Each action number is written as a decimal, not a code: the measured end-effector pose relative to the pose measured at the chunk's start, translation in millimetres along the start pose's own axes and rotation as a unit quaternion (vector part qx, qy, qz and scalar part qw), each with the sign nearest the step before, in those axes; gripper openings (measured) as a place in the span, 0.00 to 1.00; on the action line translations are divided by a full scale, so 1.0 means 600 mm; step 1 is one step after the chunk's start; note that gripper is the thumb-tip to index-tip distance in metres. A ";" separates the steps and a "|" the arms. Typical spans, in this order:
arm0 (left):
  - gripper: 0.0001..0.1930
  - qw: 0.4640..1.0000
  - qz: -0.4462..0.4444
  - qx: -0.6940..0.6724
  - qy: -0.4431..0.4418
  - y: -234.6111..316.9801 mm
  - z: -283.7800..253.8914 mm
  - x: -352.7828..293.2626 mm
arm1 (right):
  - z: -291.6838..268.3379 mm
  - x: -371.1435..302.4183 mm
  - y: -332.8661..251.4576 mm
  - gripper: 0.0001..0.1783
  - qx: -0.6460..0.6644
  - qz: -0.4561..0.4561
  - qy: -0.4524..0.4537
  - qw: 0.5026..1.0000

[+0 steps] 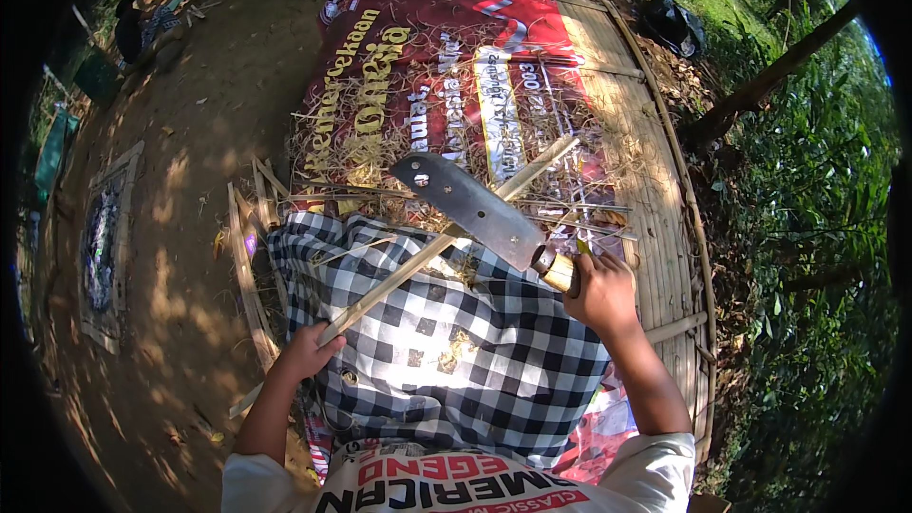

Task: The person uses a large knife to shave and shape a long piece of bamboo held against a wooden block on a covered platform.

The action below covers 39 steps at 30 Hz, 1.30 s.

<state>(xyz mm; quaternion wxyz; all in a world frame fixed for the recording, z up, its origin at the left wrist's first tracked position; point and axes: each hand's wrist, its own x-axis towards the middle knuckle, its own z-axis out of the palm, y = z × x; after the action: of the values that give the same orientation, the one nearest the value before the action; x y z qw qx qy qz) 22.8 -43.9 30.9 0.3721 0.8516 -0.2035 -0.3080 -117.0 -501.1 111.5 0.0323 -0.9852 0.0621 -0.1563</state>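
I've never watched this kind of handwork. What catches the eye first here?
The broad dark cleaver blade at centre, gripped by the right hand, lies across a long bamboo strip held by the left hand. Below spreads a black-and-white checked cloth; behind, a red printed banner littered with shavings.

This is an outdoor work spot in a shaded rural yard or garden, used for splitting bamboo by hand. A low slatted bamboo platform (pixel 655 180) sits on bare packed earth (pixel 190 228), with a red printed banner (pixel 446 47) spread over it as a mat. Thin bamboo strips (pixel 249 275) and dry shavings (pixel 370 147) litter the banner and the ground beside it. Grass, leafy bushes (pixel 817 228) and a tree trunk (pixel 760 85) close in on the right, under dappled sunlight.
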 end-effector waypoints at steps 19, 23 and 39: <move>0.17 0.998 0.001 0.057 0.026 0.012 -0.001 0.001 | -0.012 0.000 0.050 0.14 0.150 0.308 0.056 0.938; 0.17 0.994 0.020 0.099 0.036 0.041 -0.003 -0.005 | 0.012 -0.021 0.018 0.08 0.324 0.337 0.112 0.877; 0.22 0.976 0.045 0.154 0.145 0.018 0.036 -0.018 | 0.036 -0.080 -0.064 0.12 0.782 0.335 -0.075 0.521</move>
<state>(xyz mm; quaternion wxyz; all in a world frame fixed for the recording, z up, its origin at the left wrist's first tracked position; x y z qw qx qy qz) -0.9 -55.6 32.0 0.2756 0.9243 -0.2301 -0.1296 -151.2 -455.8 79.5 0.8438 -0.4790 0.2377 -0.0454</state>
